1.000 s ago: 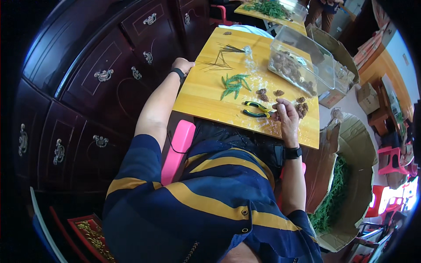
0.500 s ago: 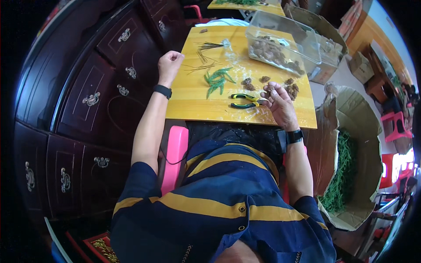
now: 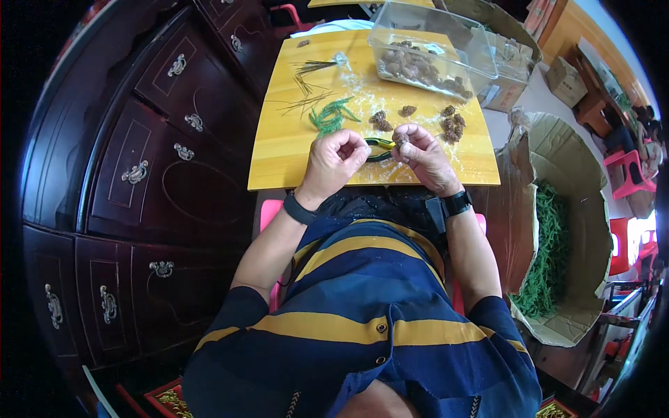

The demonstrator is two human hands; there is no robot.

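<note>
Between the fingers of my right hand point(image 3: 427, 157) is a small brown pine cone point(image 3: 399, 138). My left hand point(image 3: 333, 165) has thumb and fingertips pinched together just left of it; whatever they hold is too thin or hidden to make out. Behind both hands lie yellow-and-black pliers point(image 3: 378, 144), partly covered by them. Green artificial sprigs point(image 3: 333, 116) rest beyond my left hand, with thin dark wires point(image 3: 313, 67) farther up the table. Loose pine cones point(image 3: 453, 127) sit beyond my right hand, near the right edge.
A clear plastic bin point(image 3: 432, 80) of pine cones stands at the table's point(image 3: 279, 150) far right. White flecks dust the wood. On the right, an open cardboard box point(image 3: 575, 230) holds green foliage. Dark drawer cabinets point(image 3: 160, 188) line the left side.
My left hand has come from the table's left edge to beside my right hand. The right hand has shifted slightly left with the pine cone. The view has tilted a little.
</note>
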